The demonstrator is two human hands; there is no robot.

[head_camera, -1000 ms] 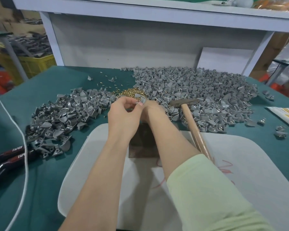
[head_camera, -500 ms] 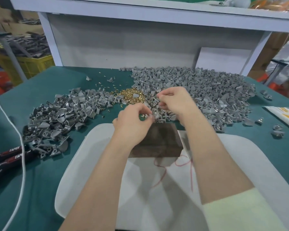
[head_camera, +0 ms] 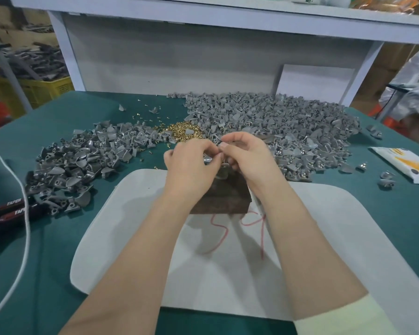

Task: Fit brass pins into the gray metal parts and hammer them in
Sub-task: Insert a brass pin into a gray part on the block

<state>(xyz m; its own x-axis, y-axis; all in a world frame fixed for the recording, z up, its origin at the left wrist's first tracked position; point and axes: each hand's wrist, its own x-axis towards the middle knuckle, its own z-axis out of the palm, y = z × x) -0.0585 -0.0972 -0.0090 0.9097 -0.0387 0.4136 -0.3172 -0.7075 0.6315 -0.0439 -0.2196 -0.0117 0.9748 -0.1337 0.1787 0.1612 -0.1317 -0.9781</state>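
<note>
My left hand and my right hand meet fingertip to fingertip above a dark block on a white board. Between them they pinch a gray metal part. Any brass pin in the fingers is too small to make out. A heap of brass pins lies just beyond the hands. Gray parts form a pile on the left and a larger pile on the right. No hammer shows.
Red-and-black handled pliers and a white cable lie at the left edge of the green table. A white-and-yellow packet and a few loose parts sit at the right. A white shelf frame stands behind.
The right hand, which reached into the right pile half a second ago, has come back to the left hand over the block. The hammer seen one second ago is out of sight.
</note>
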